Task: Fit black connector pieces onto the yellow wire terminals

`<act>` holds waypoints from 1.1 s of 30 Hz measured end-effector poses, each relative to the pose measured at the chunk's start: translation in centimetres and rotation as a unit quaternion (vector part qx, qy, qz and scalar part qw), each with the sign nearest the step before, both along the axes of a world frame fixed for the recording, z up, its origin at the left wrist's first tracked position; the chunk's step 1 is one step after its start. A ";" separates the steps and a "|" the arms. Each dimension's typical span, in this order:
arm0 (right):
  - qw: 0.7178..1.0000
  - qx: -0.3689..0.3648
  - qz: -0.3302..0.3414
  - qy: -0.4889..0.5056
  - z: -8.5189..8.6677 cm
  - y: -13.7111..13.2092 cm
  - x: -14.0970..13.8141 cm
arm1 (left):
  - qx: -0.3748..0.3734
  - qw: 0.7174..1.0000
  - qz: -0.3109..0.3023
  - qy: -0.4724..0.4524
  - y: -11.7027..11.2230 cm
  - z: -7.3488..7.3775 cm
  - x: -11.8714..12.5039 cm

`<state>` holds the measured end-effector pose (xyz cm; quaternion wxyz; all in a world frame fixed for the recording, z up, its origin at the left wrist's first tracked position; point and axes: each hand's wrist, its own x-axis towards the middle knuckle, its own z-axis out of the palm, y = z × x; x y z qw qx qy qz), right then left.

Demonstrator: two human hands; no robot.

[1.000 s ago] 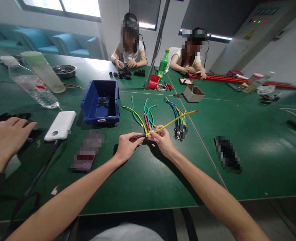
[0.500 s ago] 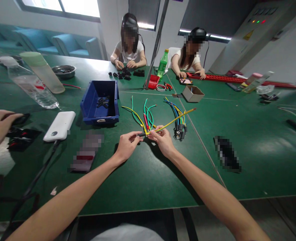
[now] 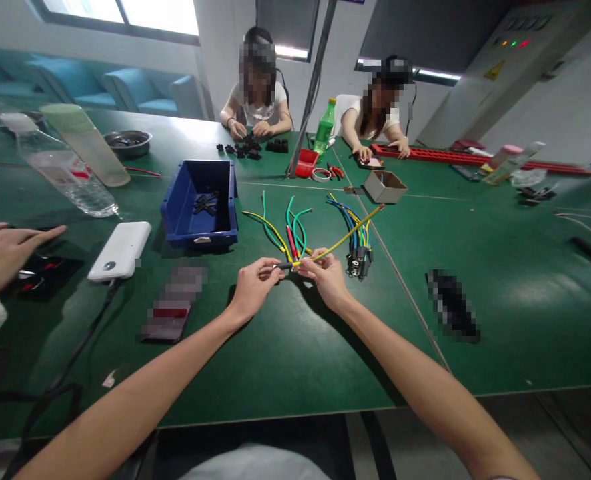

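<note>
Between both hands I hold a yellow wire [image 3: 348, 235] with a black sleeve [image 3: 284, 265] at its left end. My left hand [image 3: 256, 283] pinches the sleeve's outer end. The fingers of my right hand [image 3: 326, 275] are closed on the wire just beside the sleeve, and its free end slants up to the right. Behind my fingers lie loose green wires [image 3: 301, 227], yellow-green wires [image 3: 267, 225] and a red pen-like tool [image 3: 292, 243]. To the right is a bundle of blue and yellow wires with black-sleeved ends [image 3: 360, 260].
A blue bin [image 3: 200, 230] with black pieces stands left of the wires. Nearer are a white power bank [image 3: 120, 250] and a blurred phone-like object [image 3: 175, 303]. Another person's hand [image 3: 5, 257] reaches in at left. Two people sit across the table beyond a cardboard box [image 3: 384, 189].
The wire's free end has dipped slightly and moved a little left. At the left edge, the other person's hand has shifted right with its fingers stretched out. My hands stay nearly in place.
</note>
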<state>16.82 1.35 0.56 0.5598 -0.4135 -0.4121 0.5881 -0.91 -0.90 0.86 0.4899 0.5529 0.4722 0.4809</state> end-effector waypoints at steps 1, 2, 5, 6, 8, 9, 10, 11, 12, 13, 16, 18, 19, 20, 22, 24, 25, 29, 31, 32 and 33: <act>1.000 -0.003 -0.001 0.003 0.0 0.0 0.0 | 0.004 1.000 0.004 0.007 0.0 0.0 -0.1; 1.000 -0.005 -0.002 0.006 0.0 0.1 0.0 | 0.010 1.000 0.009 0.017 0.1 -0.1 -0.1; 1.000 -0.008 -0.008 0.006 0.0 0.1 0.0 | 0.049 0.996 0.035 0.066 0.1 0.0 -0.3; 1.000 -0.007 -0.010 0.003 0.0 0.1 0.0 | 0.066 0.993 0.042 0.082 0.1 0.0 -0.3; 1.000 -0.005 -0.015 -0.001 0.0 0.0 0.0 | 0.097 0.988 0.048 0.107 0.1 0.2 -0.3; 1.000 -0.005 -0.017 -0.003 0.0 0.0 0.0 | 0.107 0.986 0.048 0.115 0.1 0.3 -0.3; 1.000 -0.005 -0.019 -0.003 0.0 0.0 -0.1 | 0.113 0.985 0.048 0.122 0.1 0.3 -0.3; 1.000 -0.005 -0.021 -0.003 0.0 -0.1 -0.1 | 0.116 0.984 0.049 0.128 0.1 0.4 -0.3; 1.000 -0.004 -0.023 -0.004 0.0 -0.1 -0.1 | 0.118 0.983 0.050 0.134 0.1 0.5 -0.2; 1.000 -0.003 -0.023 -0.006 0.0 -0.1 -0.1 | 0.118 0.982 0.052 0.139 0.1 0.6 -0.2; 0.999 0.007 -0.020 -0.024 0.1 -0.1 -0.1 | 0.115 0.981 0.059 0.146 0.1 0.7 -0.2; 0.999 0.022 -0.016 -0.043 0.1 -0.2 -0.1 | 0.109 0.980 0.067 0.152 0.0 0.7 -0.2; 0.998 0.033 -0.014 -0.051 0.2 -0.2 -0.1 | 0.105 0.980 0.070 0.156 0.0 0.6 -0.2; 0.997 0.044 -0.013 -0.056 0.2 -0.2 -0.1 | 0.099 0.979 0.073 0.160 0.0 0.6 -0.2; 0.996 0.058 -0.013 -0.060 0.3 -0.2 -0.1 | 0.087 0.980 0.074 0.163 0.1 0.5 -0.3; 0.996 0.062 -0.015 -0.056 0.3 -0.2 -0.2 | 0.080 0.981 0.071 0.162 0.1 0.5 -0.3; 0.996 0.063 -0.015 -0.056 0.4 -0.1 -0.2 | 0.080 0.981 0.070 0.162 0.1 0.4 -0.3; 0.994 0.076 -0.020 -0.072 0.4 -0.1 -0.2 | 0.083 0.980 0.066 0.166 0.2 0.5 -0.4; 0.993 0.085 -0.025 -0.078 0.5 -0.1 -0.1 | 0.082 0.981 0.063 0.163 0.2 0.5 -0.4; 0.992 0.089 -0.027 -0.081 0.6 -0.1 -0.1 | 0.080 0.982 0.063 0.161 0.2 0.5 -0.4; 0.992 0.092 -0.029 -0.085 0.6 -0.2 -0.1 | 0.079 0.982 0.062 0.159 0.2 0.4 -0.4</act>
